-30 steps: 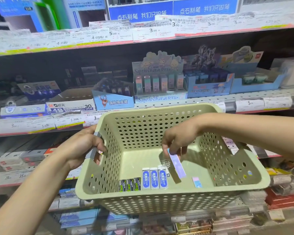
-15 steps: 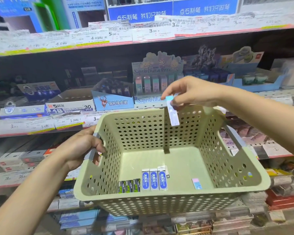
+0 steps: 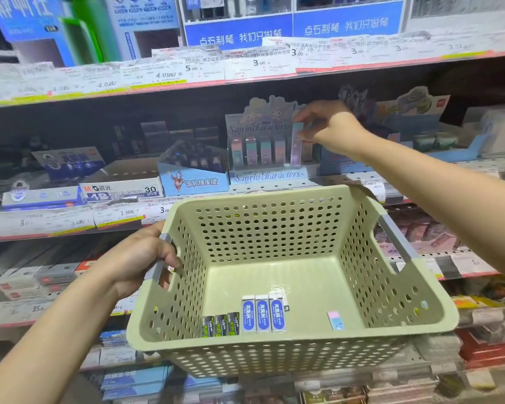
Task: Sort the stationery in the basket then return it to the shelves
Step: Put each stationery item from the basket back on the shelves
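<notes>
Basket [image 3: 274,205] contents: 3 blue erasers [image 3: 263,315], 3 dark ones [image 3: 219,325], 1 pink-blue [image 3: 336,319]. Left hand [image 3: 140,258] curled around 9 o'clock handle. Right hand [image 3: 327,126] pinches purple eraser [image 3: 297,141], lifted from basket to 12 o'clock display box [image 3: 267,177].

I see the basket [image 3: 292,339] before the shelves [image 3: 245,68], six erasers [image 3: 245,317] against its near wall, one small eraser [image 3: 336,319] to their right, the Sanrio display box [image 3: 267,176] behind.

The perforated basket [image 3: 289,237] looks matt green plastic; the wrapped erasers [image 3: 263,316] inside shine glossy; the display box [image 3: 268,177] looks like printed card.
</notes>
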`<control>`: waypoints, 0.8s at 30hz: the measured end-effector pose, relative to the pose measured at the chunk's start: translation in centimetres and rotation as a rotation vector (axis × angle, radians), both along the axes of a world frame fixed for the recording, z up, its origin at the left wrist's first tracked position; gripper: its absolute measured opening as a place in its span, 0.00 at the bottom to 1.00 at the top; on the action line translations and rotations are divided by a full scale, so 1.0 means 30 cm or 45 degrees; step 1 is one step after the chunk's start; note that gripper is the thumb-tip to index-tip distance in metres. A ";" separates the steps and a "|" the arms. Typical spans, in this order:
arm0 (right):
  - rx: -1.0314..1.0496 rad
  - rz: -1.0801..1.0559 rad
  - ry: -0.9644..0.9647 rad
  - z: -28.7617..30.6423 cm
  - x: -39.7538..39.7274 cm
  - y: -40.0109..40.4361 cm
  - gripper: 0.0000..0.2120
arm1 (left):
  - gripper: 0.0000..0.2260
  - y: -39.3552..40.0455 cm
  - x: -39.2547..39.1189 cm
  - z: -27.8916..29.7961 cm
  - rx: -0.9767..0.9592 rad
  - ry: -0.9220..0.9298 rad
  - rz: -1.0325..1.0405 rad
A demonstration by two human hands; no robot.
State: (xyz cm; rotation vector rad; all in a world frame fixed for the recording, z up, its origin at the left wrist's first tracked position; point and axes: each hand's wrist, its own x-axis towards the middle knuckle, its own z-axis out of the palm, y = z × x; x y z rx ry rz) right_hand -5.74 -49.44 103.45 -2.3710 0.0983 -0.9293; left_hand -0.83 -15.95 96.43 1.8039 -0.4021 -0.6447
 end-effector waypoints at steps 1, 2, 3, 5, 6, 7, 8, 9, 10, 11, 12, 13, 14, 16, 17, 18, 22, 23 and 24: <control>-0.016 -0.012 -0.013 -0.002 0.008 -0.004 0.11 | 0.21 -0.001 -0.001 0.002 0.003 0.001 0.002; -0.030 -0.023 -0.027 -0.003 0.016 -0.008 0.11 | 0.20 -0.002 -0.003 0.004 0.005 0.005 0.002; -0.037 -0.032 -0.039 -0.004 0.023 -0.011 0.10 | 0.20 -0.003 -0.004 0.005 0.005 0.009 0.001; -0.027 -0.047 -0.049 -0.004 0.033 -0.012 0.10 | 0.20 -0.002 -0.006 0.007 0.005 0.012 0.002; -0.015 -0.046 -0.046 -0.002 0.035 -0.012 0.10 | 0.20 -0.002 -0.008 0.008 0.006 0.012 0.006; -0.004 -0.041 -0.039 -0.001 0.036 -0.012 0.10 | 0.20 -0.001 -0.009 0.009 0.008 0.012 0.009; 0.003 -0.037 -0.030 0.000 0.036 -0.011 0.10 | 0.21 -0.001 -0.011 0.011 0.010 0.011 0.009; 0.001 -0.037 -0.018 0.001 0.037 -0.011 0.11 | 0.20 -0.001 -0.011 0.011 0.012 0.009 0.007; -0.008 -0.039 -0.008 0.002 0.037 -0.012 0.11 | 0.20 -0.003 -0.012 0.013 0.013 0.008 0.005; -0.021 -0.043 0.000 0.002 0.039 -0.014 0.11 | 0.20 -0.003 -0.012 0.013 0.012 0.007 0.007; -0.034 -0.048 0.006 0.003 0.039 -0.014 0.11 | 0.20 -0.004 -0.013 0.014 0.012 0.007 0.007; -0.042 -0.050 0.011 0.004 0.039 -0.014 0.11 | 0.20 -0.004 -0.013 0.014 0.013 0.007 0.006; -0.047 -0.047 0.014 0.005 0.038 -0.014 0.11 | 0.20 -0.004 -0.013 0.014 0.016 0.006 0.002; -0.050 -0.045 0.020 0.007 0.035 -0.016 0.11 | 0.20 -0.003 -0.013 0.016 0.017 0.006 0.001; -0.051 -0.050 0.031 0.008 0.034 -0.017 0.10 | 0.20 -0.003 -0.013 0.016 0.016 0.008 0.005; -0.056 -0.055 0.045 0.010 0.033 -0.017 0.10 | 0.20 -0.003 -0.013 0.018 0.016 0.009 0.007; -0.067 -0.046 0.085 0.016 0.029 -0.013 0.10 | 0.20 -0.004 -0.015 0.020 0.018 0.001 -0.001; -0.084 -0.057 0.098 0.018 0.027 -0.012 0.10 | 0.20 -0.003 -0.014 0.020 0.018 0.002 -0.001; -0.117 -0.075 0.120 0.018 0.025 -0.011 0.10 | 0.20 -0.003 -0.015 0.020 0.018 0.002 -0.001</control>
